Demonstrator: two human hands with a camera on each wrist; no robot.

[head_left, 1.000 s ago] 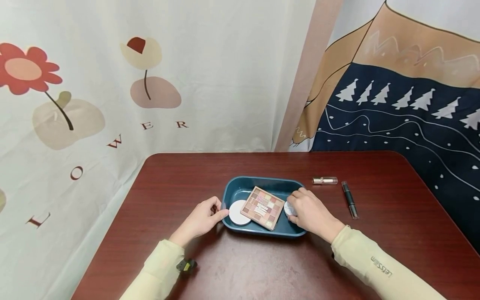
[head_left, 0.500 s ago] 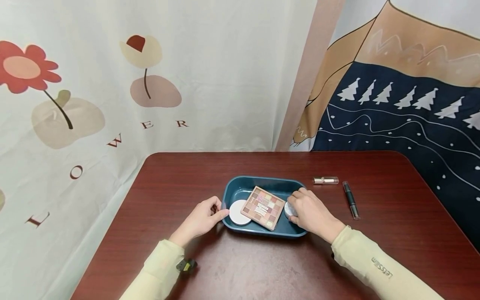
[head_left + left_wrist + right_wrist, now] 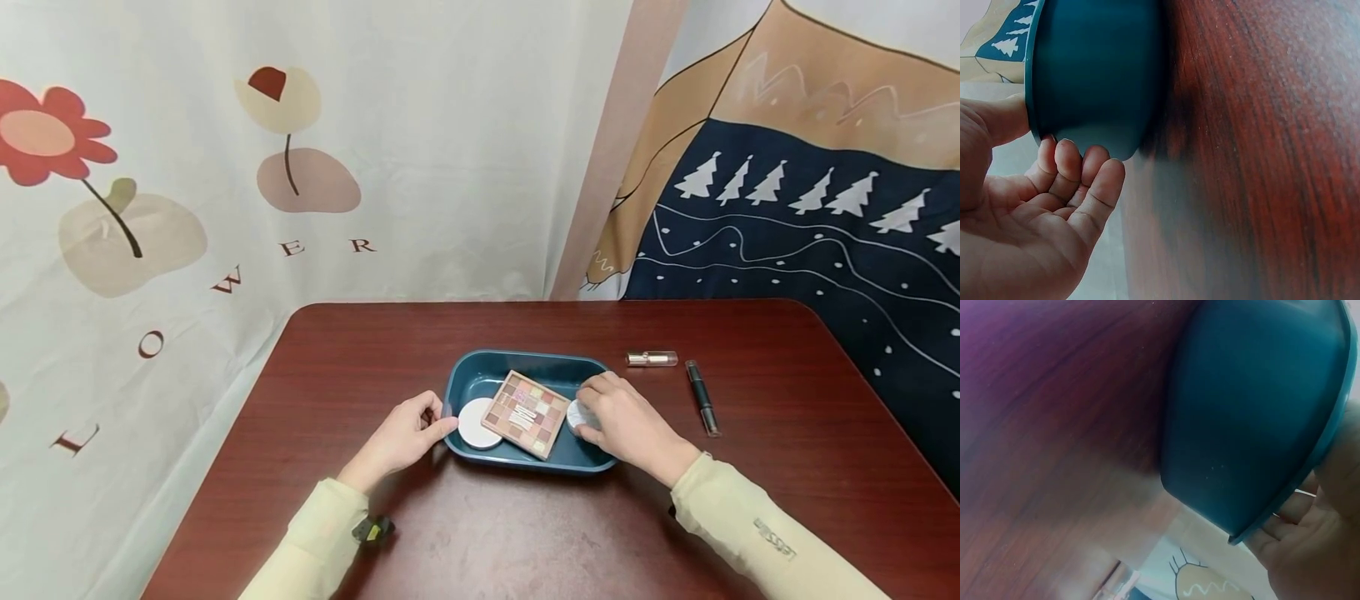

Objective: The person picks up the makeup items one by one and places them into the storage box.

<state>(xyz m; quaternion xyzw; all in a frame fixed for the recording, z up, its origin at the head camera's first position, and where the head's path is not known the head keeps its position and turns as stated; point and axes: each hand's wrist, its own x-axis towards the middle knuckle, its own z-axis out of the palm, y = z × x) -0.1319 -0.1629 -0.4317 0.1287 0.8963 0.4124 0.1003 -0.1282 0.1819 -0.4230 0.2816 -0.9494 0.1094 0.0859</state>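
A dark teal tray (image 3: 525, 465) lies on the table in the head view. My left hand (image 3: 402, 435) grips its left end, thumb over the rim and fingertips against the outer wall (image 3: 1097, 62) in the left wrist view. Inside the tray, an eyeshadow palette (image 3: 527, 415) with many coloured squares overlaps a round white compact (image 3: 477, 427). At the right end my right hand (image 3: 630, 423) reaches over the rim and holds a small round whitish case (image 3: 581, 416), partly hidden by the fingers. From the right wrist, the tray wall (image 3: 1247, 412) hides that case.
To the right of the tray lie a lipstick (image 3: 651, 358) with a clear cap and a dark double-ended makeup stick (image 3: 702, 398). The reddish-brown table (image 3: 360, 342) ends at the back against printed curtains (image 3: 450, 167).
My right wrist has shifted slightly to the right, its fingers still at the round case. The left hand keeps its grip on the tray, and the tray's contents look unmoved.
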